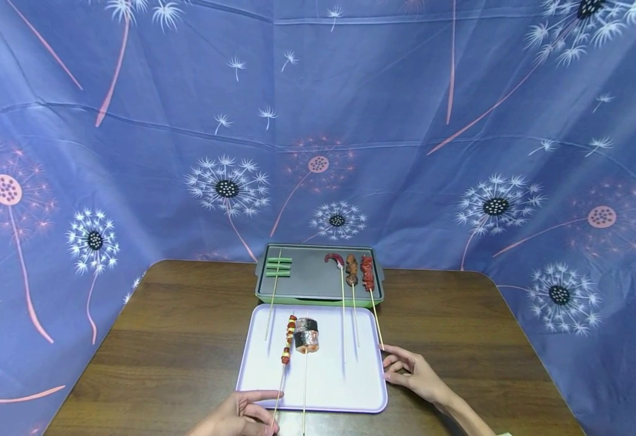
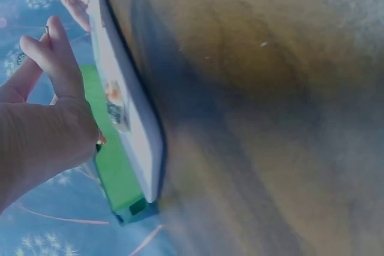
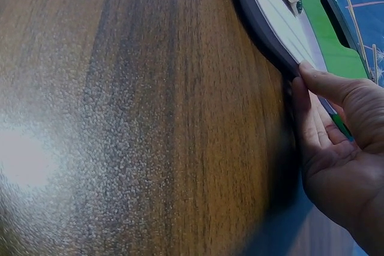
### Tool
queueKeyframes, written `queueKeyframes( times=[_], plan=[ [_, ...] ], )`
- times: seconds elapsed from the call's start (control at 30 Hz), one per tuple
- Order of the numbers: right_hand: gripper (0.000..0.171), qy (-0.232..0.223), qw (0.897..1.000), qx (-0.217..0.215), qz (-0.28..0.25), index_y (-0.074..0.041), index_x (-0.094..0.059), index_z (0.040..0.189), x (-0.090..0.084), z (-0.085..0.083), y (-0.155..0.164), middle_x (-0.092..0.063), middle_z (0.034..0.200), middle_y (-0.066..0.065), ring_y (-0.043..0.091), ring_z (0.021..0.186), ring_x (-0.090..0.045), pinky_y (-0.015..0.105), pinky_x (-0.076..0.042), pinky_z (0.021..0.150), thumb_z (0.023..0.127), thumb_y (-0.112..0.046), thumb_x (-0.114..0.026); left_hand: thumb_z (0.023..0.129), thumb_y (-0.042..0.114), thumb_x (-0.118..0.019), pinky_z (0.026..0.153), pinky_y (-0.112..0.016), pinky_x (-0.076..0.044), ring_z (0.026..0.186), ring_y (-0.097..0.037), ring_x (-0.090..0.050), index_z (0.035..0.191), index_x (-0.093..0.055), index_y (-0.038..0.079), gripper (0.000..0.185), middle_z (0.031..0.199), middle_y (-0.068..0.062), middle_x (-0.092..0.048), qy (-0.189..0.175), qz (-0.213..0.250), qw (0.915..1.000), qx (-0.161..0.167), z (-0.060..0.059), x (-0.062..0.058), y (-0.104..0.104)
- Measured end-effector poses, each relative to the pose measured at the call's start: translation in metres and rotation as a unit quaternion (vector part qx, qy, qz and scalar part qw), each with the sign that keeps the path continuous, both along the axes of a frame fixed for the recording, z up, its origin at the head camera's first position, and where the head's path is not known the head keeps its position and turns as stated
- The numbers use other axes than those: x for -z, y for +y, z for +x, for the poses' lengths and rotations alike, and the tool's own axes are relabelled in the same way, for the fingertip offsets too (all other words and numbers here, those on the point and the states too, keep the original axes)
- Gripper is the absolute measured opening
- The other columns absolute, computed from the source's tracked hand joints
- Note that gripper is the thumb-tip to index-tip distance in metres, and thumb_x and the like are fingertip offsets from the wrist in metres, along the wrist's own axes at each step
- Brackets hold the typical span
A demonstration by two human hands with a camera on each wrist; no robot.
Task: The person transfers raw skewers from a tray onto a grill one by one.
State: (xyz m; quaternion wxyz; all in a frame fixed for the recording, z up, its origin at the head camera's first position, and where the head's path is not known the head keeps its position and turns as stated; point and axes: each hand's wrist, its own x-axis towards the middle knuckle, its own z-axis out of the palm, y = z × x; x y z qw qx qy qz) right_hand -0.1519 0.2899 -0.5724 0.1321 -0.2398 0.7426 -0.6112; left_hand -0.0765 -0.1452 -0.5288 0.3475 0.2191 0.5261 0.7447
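A lavender tray [image 1: 350, 387] lies on the brown table, with a red-and-yellow skewer [image 1: 287, 340] and a skewered fish roll [image 1: 307, 335] on it. My left hand [image 1: 271, 404] is at the tray's front edge and pinches the thin stick of the red-and-yellow skewer between thumb and forefinger. In the left wrist view the stick's tip peeks between the fingers [image 2: 60, 58] beside the tray [image 2: 129, 88]. My right hand [image 1: 394, 368] rests against the tray's right rim. There the thumb lies on the rim and straight fingers [image 3: 312, 124] lie along the tray's side [image 3: 264, 22].
Behind the lavender tray stands a green grill tray [image 1: 318, 297] holding a green-bean skewer [image 1: 278, 266] and three meat skewers [image 1: 353, 269], whose sticks reach over the lavender tray. Brown table [image 1: 187, 339] stretches left and right. A blue dandelion cloth [image 1: 318, 121] hangs behind.
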Motion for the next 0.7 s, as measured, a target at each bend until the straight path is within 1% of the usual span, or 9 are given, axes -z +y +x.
queueKeyframes(
  times=[0.1,0.13,0.2,0.27,0.37,0.43,0.5,0.6,0.7],
  plan=[
    [0.059,0.001,1.0,-0.005,-0.005,0.025,-0.04,0.139,0.001,-0.001,0.0,-0.063,0.105,0.032,0.0,0.091,-0.067,0.017,-0.055,0.078,0.092,0.003,-0.068,0.095,-0.001,-0.065,0.081,-0.016,-0.054,0.094,-0.003,-0.072,0.14,-0.022,-0.029,0.069,0.105,-0.053,-0.053,0.019,-0.008,0.9998,-0.004,0.002,-0.006,0.002],
    [0.059,0.0,1.0,-0.005,-0.005,0.025,-0.039,0.139,0.001,-0.001,0.001,-0.063,0.105,0.031,0.0,0.091,-0.067,0.017,-0.055,0.078,0.092,0.003,-0.068,0.095,-0.001,-0.065,0.081,-0.016,-0.054,0.094,-0.003,-0.072,0.14,-0.022,-0.03,0.069,0.105,-0.056,-0.048,0.023,-0.009,0.9997,-0.004,0.003,-0.009,0.003],
    [0.06,-0.001,1.0,-0.004,-0.004,0.025,-0.039,0.14,0.002,-0.001,0.001,-0.064,0.106,0.028,0.0,0.091,-0.067,0.017,-0.055,0.078,0.092,0.003,-0.068,0.095,-0.002,-0.065,0.081,-0.016,-0.054,0.094,-0.003,-0.072,0.141,-0.023,-0.029,0.068,0.104,-0.057,-0.045,0.024,-0.012,0.9996,-0.005,0.004,-0.015,0.004],
    [0.059,-0.002,1.0,-0.003,-0.002,0.024,-0.039,0.14,0.002,-0.001,0.002,-0.065,0.107,0.024,0.0,0.091,-0.066,0.017,-0.055,0.078,0.092,0.003,-0.068,0.094,-0.002,-0.065,0.08,-0.016,-0.054,0.093,-0.003,-0.073,0.142,-0.024,-0.028,0.068,0.103,-0.048,-0.059,0.018,-0.014,0.9997,-0.008,0.004,-0.021,0.005],
    [0.06,-0.001,1.0,-0.001,0.0,0.023,-0.04,0.14,0.002,-0.001,0.003,-0.065,0.107,0.022,0.0,0.091,-0.066,0.017,-0.055,0.078,0.092,0.003,-0.068,0.092,-0.002,-0.068,0.076,-0.017,-0.055,0.088,-0.005,-0.074,0.143,-0.028,-0.024,0.068,0.103,-0.03,-0.073,0.008,-0.027,0.9994,-0.021,0.004,-0.032,0.005],
    [0.06,-0.002,1.0,-0.002,-0.002,0.024,-0.04,0.14,0.002,0.0,0.002,-0.065,0.107,0.023,0.0,0.091,-0.066,0.018,-0.056,0.078,0.092,0.003,-0.068,0.091,-0.001,-0.07,0.066,-0.017,-0.055,0.084,-0.006,-0.075,0.144,-0.032,-0.021,0.068,0.103,-0.018,-0.077,0.009,-0.044,0.9983,-0.037,0.002,-0.041,0.006],
    [0.06,-0.004,1.0,-0.003,-0.004,0.024,-0.039,0.14,0.002,0.0,0.002,-0.064,0.108,0.024,0.0,0.092,-0.066,0.018,-0.056,0.079,0.092,0.003,-0.068,0.09,-0.001,-0.071,0.058,-0.016,-0.053,0.08,-0.008,-0.075,0.145,-0.036,-0.018,0.068,0.103,-0.022,-0.076,0.011,-0.067,0.9962,-0.054,-0.001,-0.049,0.008],
    [0.06,-0.004,1.0,-0.003,0.0,0.024,-0.039,0.14,0.001,0.0,0.001,-0.063,0.107,0.027,0.0,0.092,-0.067,0.018,-0.056,0.079,0.092,0.003,-0.068,0.089,0.0,-0.072,0.049,-0.014,-0.048,0.077,-0.009,-0.075,0.147,-0.039,-0.014,0.068,0.102,-0.02,-0.076,0.015,-0.11,0.9907,-0.078,-0.009,-0.06,0.011],
    [0.059,-0.006,1.0,0.003,0.009,0.023,-0.04,0.141,-0.002,0.0,0.001,-0.064,0.107,0.028,0.0,0.091,-0.067,0.018,-0.055,0.079,0.093,0.002,-0.068,0.088,0.002,-0.073,0.048,-0.014,-0.047,0.078,-0.01,-0.075,0.148,-0.043,-0.009,0.068,0.102,-0.014,-0.078,0.012,-0.149,0.9838,-0.099,-0.022,-0.07,0.015]
  ],
)
